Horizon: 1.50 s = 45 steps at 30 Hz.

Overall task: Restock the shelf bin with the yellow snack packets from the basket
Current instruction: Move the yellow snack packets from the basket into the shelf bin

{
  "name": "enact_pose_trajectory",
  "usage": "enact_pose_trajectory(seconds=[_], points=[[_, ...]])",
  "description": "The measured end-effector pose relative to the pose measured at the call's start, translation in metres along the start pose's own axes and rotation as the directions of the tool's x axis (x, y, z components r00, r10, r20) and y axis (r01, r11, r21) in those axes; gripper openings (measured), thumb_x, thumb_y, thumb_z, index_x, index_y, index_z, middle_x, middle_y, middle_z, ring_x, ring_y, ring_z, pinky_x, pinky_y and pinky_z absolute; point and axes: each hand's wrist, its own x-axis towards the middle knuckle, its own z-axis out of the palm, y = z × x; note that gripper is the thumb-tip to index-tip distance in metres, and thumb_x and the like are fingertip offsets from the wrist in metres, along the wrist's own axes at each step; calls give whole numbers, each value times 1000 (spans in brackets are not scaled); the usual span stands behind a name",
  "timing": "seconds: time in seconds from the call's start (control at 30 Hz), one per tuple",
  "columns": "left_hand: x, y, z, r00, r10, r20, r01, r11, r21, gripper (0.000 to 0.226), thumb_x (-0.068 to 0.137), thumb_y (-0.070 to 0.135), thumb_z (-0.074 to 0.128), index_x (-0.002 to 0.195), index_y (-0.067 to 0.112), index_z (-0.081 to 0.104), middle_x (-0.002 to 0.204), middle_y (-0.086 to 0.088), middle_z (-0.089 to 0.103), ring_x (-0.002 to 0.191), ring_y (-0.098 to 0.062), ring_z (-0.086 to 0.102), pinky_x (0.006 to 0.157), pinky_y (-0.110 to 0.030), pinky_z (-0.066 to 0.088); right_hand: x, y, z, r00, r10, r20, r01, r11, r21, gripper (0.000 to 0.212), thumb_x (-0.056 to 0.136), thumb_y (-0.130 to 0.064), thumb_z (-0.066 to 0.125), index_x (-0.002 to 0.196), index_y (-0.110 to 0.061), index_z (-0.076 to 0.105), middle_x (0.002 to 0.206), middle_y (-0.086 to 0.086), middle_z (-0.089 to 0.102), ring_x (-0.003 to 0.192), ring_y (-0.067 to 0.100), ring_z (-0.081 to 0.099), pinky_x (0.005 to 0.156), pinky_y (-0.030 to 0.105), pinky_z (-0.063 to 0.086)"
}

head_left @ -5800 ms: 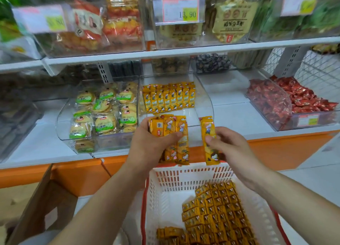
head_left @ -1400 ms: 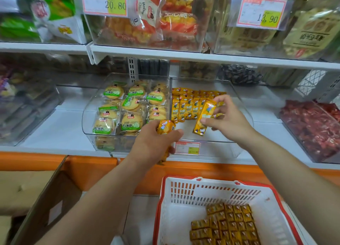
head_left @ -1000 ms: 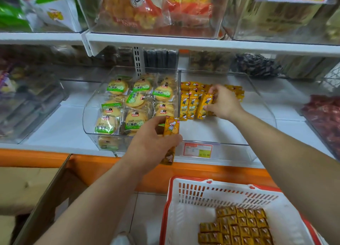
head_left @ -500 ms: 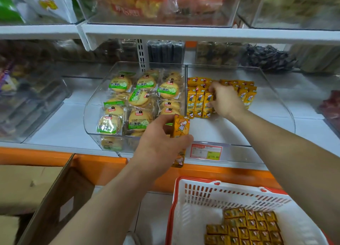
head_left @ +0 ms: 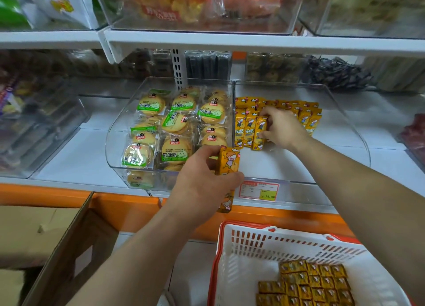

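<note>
1. A person stands at a shop shelf with both bare arms reaching forward.
2. The clear shelf bin (head_left: 287,165) sits on the white shelf, at about 1 o'clock from the middle of the view. The front part of its floor is bare.
3. Yellow snack packets (head_left: 305,117) stand upright in rows at the back of this bin. A short row of three stands nearer the front, against the bin's left wall.
4. The right hand (head_left: 284,128) is inside the bin. Its fingers and thumb curl round the end packet (head_left: 258,133), the rightmost of the three, which stands upright and touches its neighbour.
5. The left hand (head_left: 202,181) is at the centre of the view, just in front of the bin's front lip. It grips the held packet (head_left: 227,163) upright, and the packet's lower end pokes out below the hand. I cannot tell whether more packets sit behind it.
6. The basket (head_left: 241,255), white with a red rim, is at 5 o'clock, lower than the shelf. More packets (head_left: 310,282) lie packed flat in it.
7. A neighbouring clear bin (head_left: 115,122) stands at 9 o'clock from the shelf bin, side by side with it. It holds round biscuits (head_left: 174,126) in green-labelled wrappers.
8. A price tag (head_left: 258,190) is fixed to the shelf bin's front, just right of the left hand.
9. A cardboard box (head_left: 69,248) is at 8 o'clock.
</note>
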Motion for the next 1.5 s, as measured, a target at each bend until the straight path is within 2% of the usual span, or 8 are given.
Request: enact_pose_trajectory(seconds=[0.3, 0.5, 0.8, 0.93, 1.07, 1.2, 1.37, 1.5], points=[[2, -4, -1, 1000, 10, 10, -10, 1000, 23, 39, 86, 19, 79, 104, 41, 52, 102, 12, 71, 77, 10, 67, 50, -8, 49, -2, -3, 5, 999, -1, -38, -2, 995, -96, 68, 69, -26, 90, 126, -22, 54, 122, 10, 62, 106, 33, 61, 85, 40, 52], [1, -3, 1, 1000, -3, -7, 4, 1000, 20, 44, 86, 20, 80, 115, 37, 52, 104, 13, 71, 76, 11, 68, 52, -9, 51, -1, -6, 7, 998, 0, -69, -13, 983, -183, 63, 71, -32, 88, 122, -23, 51, 122, 7, 62, 106, 33, 62, 80, 41, 53], [5, 5, 8, 996, -52, -71, 51, 999, -16, 48, 77, 30, 87, 117, 25, 60, 106, 5, 75, 92, -14, 74, 80, -36, 64, -13, -17, -14, 996, 87, -3, -84, 949, -304, 80, 72, -53, 82, 134, -24, 42, 127, 5, 59, 115, 31, 60, 73, 38, 46], [7, 8, 17, 997, -34, -62, 34, 999, 6, 40, 76, 28, 88, 109, 25, 66, 100, 5, 76, 89, -15, 75, 80, -39, 64, -56, -34, -47, 994, 77, -83, -67, 991, 118, 40, 83, -43, 74, 114, -22, 60, 101, -5, 67, 92, 17, 64, 75, 36, 50], [8, 10, 30, 1000, 11, -25, -11, 1000, 7, 41, 77, 27, 87, 113, 28, 66, 99, 5, 74, 75, -9, 74, 56, -22, 59, -121, -58, -76, 993, 4, 115, -84, 709, 701, 12, 97, -32, 60, 103, -29, 70, 88, -6, 71, 76, 18, 72, 63, 35, 58], [4, 12, 44, 995, 89, 43, -88, 996, -19, 35, 76, 26, 88, 101, 38, 67, 89, 4, 75, 70, -7, 73, 51, -18, 54, -159, -61, -92, 968, -47, 248, -166, 619, 768, 21, 99, -24, 58, 117, -30, 65, 82, -4, 69, 75, 20, 72, 63, 32, 59], [2, 15, 58, 991, 48, 129, -47, 999, -10, 32, 79, 27, 86, 104, 31, 68, 82, 1, 76, 68, -13, 72, 67, -34, 58, -171, -41, -105, 989, 80, 128, -151, 567, 810, 22, 93, -17, 66, 115, -20, 68, 83, 3, 65, 74, 19, 69, 64, 30, 59], [10, 14, 52, 986, 165, -38, -152, 963, 222, 20, 87, 28, 80, 100, 32, 65, 92, 12, 71, 72, -3, 69, 56, -18, 53, -161, -21, -108, 967, 255, -15, -111, 474, 873, 15, 91, -8, 68, 103, -16, 66, 83, 3, 66, 72, 19, 70, 70, 35, 62]])
